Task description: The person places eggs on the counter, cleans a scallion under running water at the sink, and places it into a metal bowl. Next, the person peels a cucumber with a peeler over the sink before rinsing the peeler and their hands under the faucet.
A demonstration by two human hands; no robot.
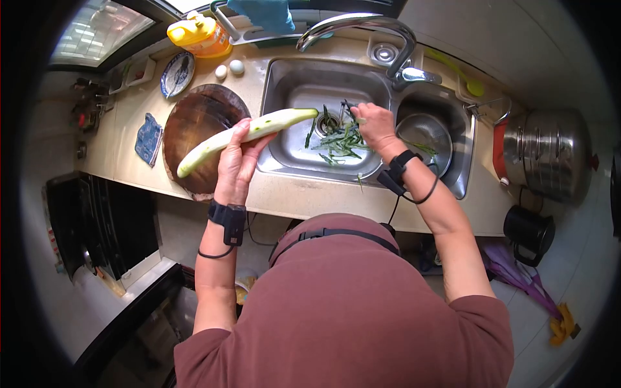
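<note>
A long, pale green, peeled cucumber-like vegetable (272, 121) lies across my left hand (240, 155), whose fingers are closed round its middle. It slants from above the round wooden cutting board (187, 123) to over the sink basin (284, 77), with small green patches left on its skin. My right hand (377, 128) is closed over the basin on what looks like a small peeler (345, 107), its handle mostly hidden by the fingers. Below, dark green peel strips (343, 143) lie heaped around the drain (326, 124).
A chrome faucet (362, 22) arches over the sink. In the smaller right basin sits a metal strainer (432, 132). Two eggs (237, 66), a patterned plate (177, 74), a blue cloth (149, 139) and a yellow jug (197, 35) stand around the board. A steel pot (550, 155) is at right.
</note>
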